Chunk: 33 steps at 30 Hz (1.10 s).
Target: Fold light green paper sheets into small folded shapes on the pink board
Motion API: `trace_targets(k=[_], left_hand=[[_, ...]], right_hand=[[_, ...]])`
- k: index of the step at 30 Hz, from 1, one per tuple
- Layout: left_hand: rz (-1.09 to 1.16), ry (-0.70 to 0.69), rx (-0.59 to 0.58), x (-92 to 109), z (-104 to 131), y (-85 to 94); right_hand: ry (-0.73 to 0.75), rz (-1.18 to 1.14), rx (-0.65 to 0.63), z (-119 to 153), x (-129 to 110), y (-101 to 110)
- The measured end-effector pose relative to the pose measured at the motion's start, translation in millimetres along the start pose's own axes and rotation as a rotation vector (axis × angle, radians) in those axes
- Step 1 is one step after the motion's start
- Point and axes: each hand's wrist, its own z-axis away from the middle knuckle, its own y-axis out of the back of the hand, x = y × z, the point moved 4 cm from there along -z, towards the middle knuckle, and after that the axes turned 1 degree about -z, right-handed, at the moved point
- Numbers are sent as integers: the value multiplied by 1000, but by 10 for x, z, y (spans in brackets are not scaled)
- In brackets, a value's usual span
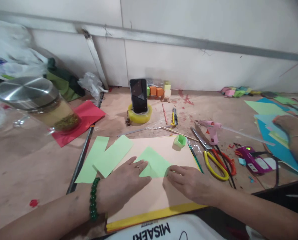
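Observation:
A folded piece of light green paper (pixel 154 161) lies on a stack of pale peach sheets (pixel 144 200). My left hand (pixel 125 180), with a ring and a green bead bracelet, rests its spread fingers on the paper's left side. At the right corner, the fingers of my right hand (pixel 182 180) are pressed together on the paper's edge. Two more green strips (pixel 117 155) lie to the left, partly overlapping the stack. A small green paper box (pixel 179 141) stands at the stack's upper right.
Scissors (pixel 215 165), a pink glue gun (pixel 212 130) and a purple device (pixel 255 160) lie right. A phone (pixel 139 95) stands in a tape roll (pixel 141 115) behind. A lidded glass jar (pixel 51 110) is left. Another person's arm (pixel 295 133) is far right.

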Motion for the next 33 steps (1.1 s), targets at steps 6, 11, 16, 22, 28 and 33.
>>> trace_targets(k=[6,11,16,22,28,33], left_hand=[[-7,8,-18,16,13,10],[-99,76,26,50,104,-60],[-181,198,23,52,417,-209],[-242,327,-31,7,807,-369],[-316,309,118,110,739,-202],[-369,214,19,281,276,-30]], right_hand=[[-108,57,114,288,52,-29],[-169,41,148,385,51,-65],[-200,6,184,376,37,-52],[-206,-6,191,403,39,-70],[-220,45,130,266,28,-11],[-86,101,5,-194,-86,58]])
